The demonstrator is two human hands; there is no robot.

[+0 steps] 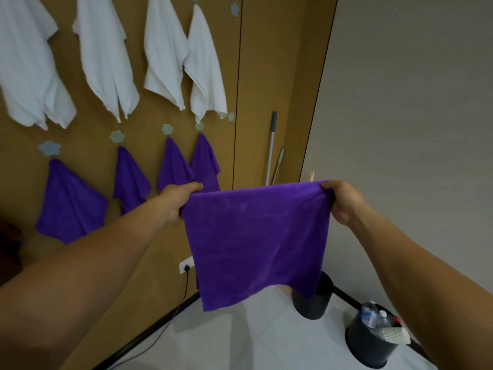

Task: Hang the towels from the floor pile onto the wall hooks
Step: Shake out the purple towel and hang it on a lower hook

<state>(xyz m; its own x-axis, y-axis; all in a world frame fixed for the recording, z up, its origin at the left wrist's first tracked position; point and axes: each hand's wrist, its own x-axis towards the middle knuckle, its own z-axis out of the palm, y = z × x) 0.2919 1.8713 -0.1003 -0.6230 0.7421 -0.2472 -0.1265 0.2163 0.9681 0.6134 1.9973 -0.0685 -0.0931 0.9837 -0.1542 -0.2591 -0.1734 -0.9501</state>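
A purple towel [253, 241] hangs spread flat in front of me. My left hand [177, 201] pinches its top left corner and my right hand [344, 200] pinches its top right corner. On the brown wall, several white towels [106, 57] hang in an upper row and several purple towels [70, 201] hang in a lower row from pale flower-shaped hooks [116, 136]. A bare hook [231, 116] shows at the right end of the lower row, another bare hook [234, 9] near the top. The floor pile is out of sight.
Two mop handles [272, 148] lean in the corner by the grey wall. A black bin [313, 300] stands behind the towel, and a second black bin [373, 340] with bottles and a cup sits at the right. A socket [186, 264] with a black cable is low on the wall.
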